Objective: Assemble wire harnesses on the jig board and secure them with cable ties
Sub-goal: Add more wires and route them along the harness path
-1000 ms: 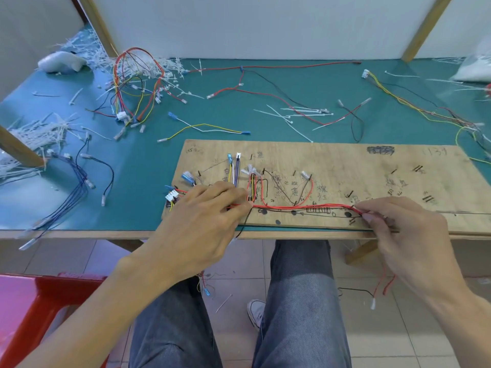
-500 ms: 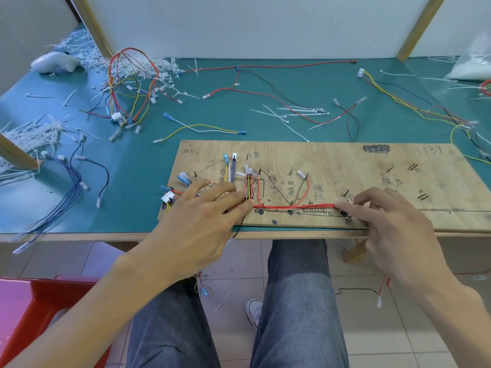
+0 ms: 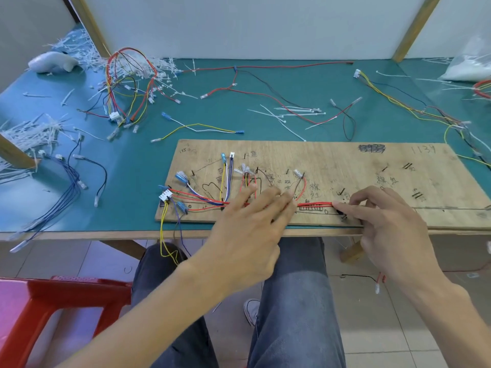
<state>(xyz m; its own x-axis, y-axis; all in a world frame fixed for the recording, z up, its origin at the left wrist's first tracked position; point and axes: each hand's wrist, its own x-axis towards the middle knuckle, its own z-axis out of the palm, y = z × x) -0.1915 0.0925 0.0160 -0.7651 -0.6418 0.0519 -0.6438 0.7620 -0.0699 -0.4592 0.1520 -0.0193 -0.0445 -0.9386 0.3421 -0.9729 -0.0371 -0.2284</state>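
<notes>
Several red wires form one bundle [image 3: 314, 205] that lies flat on the jig board [image 3: 345, 160], near its front edge. Its long axis goes from left to right, parallel to that edge, and only a short part shows between the two hands.

The left hand [image 3: 249, 224] is open: its fingers [image 3: 265, 199] are straight and press down on the left part of the bundle, where branches go up to the white connectors [image 3: 297, 172]. The right hand [image 3: 385, 219] is at the right end of the visible part. Its index fingertip touches the bundle, the thumb is just below, and the other fingers are curled. Whether it really pinches the wires, I cannot tell.

Each hand is at one end, so neither is nearer. I see no tie on this part. Loose cable ties [image 3: 292, 112] lie on the green table [image 3: 132, 160], well behind the board, so one hand must probably reach forward over it.
</notes>
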